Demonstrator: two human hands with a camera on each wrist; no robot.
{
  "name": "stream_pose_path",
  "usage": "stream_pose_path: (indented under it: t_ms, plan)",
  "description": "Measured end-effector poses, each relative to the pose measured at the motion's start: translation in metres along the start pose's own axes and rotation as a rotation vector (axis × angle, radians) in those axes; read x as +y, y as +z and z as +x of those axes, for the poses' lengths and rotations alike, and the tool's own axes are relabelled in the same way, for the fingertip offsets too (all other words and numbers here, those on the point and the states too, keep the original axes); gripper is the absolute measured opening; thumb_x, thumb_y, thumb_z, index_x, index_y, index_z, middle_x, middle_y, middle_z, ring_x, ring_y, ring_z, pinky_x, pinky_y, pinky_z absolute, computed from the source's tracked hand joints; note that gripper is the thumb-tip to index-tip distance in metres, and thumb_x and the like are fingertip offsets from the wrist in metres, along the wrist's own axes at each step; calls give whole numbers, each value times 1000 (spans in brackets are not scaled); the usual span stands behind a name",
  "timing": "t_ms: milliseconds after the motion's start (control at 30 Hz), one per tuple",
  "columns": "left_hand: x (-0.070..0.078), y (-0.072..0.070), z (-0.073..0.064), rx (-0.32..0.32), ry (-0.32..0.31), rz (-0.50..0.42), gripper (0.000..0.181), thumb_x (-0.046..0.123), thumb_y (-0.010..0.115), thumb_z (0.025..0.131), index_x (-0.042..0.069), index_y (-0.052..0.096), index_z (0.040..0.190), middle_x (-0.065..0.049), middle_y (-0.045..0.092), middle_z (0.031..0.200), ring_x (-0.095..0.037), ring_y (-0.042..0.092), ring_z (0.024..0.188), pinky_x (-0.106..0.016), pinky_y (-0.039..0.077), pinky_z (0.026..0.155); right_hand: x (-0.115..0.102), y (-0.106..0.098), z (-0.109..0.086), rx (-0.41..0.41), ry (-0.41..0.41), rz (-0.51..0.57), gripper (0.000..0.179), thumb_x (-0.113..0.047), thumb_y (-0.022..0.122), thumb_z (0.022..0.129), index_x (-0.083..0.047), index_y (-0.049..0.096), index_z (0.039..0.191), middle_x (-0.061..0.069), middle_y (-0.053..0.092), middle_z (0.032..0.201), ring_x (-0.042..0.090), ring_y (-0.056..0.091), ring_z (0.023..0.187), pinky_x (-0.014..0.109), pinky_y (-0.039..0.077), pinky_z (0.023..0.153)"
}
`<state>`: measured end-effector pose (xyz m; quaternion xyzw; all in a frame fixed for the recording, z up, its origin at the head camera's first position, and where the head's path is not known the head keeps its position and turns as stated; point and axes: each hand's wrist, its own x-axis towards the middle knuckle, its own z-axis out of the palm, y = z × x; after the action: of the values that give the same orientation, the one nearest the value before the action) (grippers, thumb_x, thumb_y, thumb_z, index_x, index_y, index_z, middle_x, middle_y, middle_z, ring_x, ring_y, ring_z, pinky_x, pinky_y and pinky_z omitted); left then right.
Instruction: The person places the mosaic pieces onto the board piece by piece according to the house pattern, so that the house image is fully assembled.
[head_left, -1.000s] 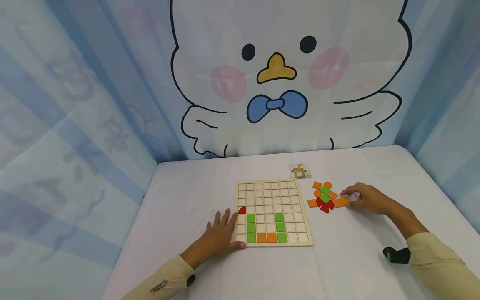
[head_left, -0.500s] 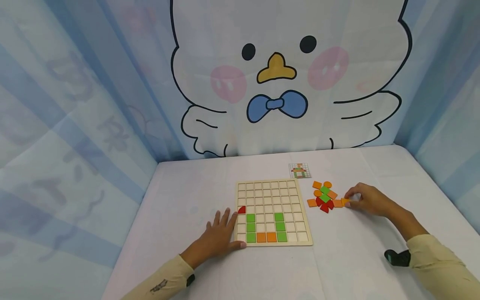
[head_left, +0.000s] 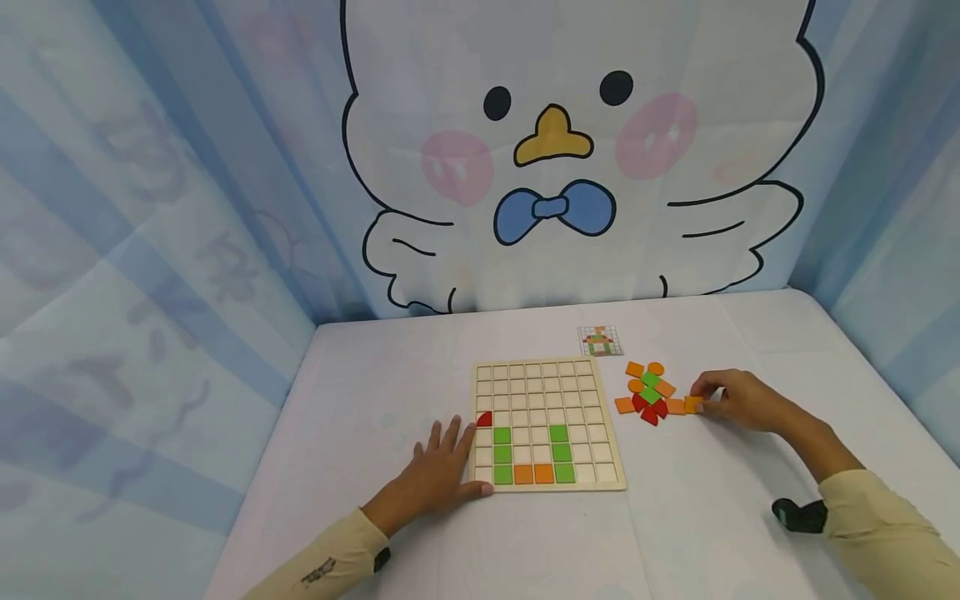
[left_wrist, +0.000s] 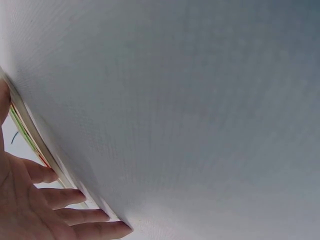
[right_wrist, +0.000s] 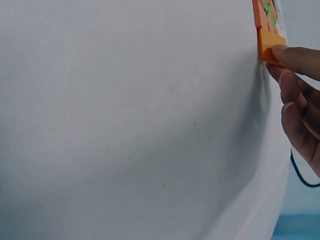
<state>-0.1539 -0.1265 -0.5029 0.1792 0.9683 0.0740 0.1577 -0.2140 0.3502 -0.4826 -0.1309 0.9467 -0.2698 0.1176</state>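
Observation:
My right hand pinches an orange square tile between thumb and finger at the right end of a loose tile pile. In the right wrist view this orange tile lies against the neighbouring orange tiles. The pile holds orange squares, orange rounds, green squares and red quarter-round pieces. Fingers spread, my left hand rests along the left edge of a wooden grid board. Set in the board are two green columns, two orange squares and one red quarter-round.
A small card printed with a coloured grid figure lies behind the board's far right corner. White cloth covers the table. A printed curtain hangs along the back, with more curtain on both sides.
My right thumb and finger have closed on the orange tile and shifted it slightly right, off the orange tile beside it. My left hand and the board have stayed put.

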Motion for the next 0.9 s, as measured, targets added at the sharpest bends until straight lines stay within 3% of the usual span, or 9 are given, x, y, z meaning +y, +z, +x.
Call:
stream_pose_path:
  t_ms: [267,633,900]
  plan:
    - [0,-2,-2,8,11,-10,100,73,56,83,11,25,155,-19,20,162,-49,20,146,-70,31,104,-6,-4,0,-54,42,69,30,-7,61,92,-4,64,122,5,63,93,16,54,74,23,50,61]
    - [-1,-1,-1,2,18,-19,101,74,54,83,12,23,156,-19,19,162,-50,19,146,-70,31,104,-34,7,7,-51,24,216,30,-10,65,91,-3,60,120,8,61,91,21,57,69,30,53,58]
    - [-2,0,0,2,9,-25,102,75,54,82,12,23,156,-19,18,162,-50,18,146,-70,31,104,-56,18,19,-88,-69,260,30,-17,70,90,-1,61,114,7,57,84,18,56,64,26,49,55]
